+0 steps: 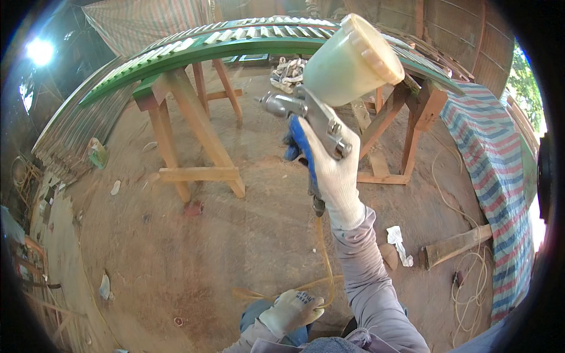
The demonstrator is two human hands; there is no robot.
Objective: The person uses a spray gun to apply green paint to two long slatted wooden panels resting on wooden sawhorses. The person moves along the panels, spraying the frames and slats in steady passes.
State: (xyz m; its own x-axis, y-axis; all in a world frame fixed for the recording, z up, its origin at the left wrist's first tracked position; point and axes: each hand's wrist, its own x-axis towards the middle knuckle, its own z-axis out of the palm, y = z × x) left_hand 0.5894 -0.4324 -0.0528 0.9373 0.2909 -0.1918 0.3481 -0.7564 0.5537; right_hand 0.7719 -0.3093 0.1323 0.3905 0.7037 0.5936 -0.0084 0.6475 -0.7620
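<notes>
My right hand [336, 176], in a white knit glove with a blue palm, is raised and wrapped round the handle of a metal spray gun [285, 106]. A translucent cup [350, 65] with pale green contents and a yellowish lid sits on the gun, tilted. The nozzle points left, below a long louvered panel [200, 54] with a green frame and pale slats. From the gun's handle a yellow air hose [325, 259] hangs to my left hand [292, 313], also gloved. That hand is low by my lap, its fingers curled round the hose and partly hidden.
Wooden trestles [206, 132] [406, 132] carry the panel. At the right hang striped tarpaulins [485, 170], beside a wooden beam [459, 246] and coiled thin hose [471, 294]. White paper [399, 244] lies on the dirt floor [194, 253]. Corrugated sheets [88, 135] lean at the left.
</notes>
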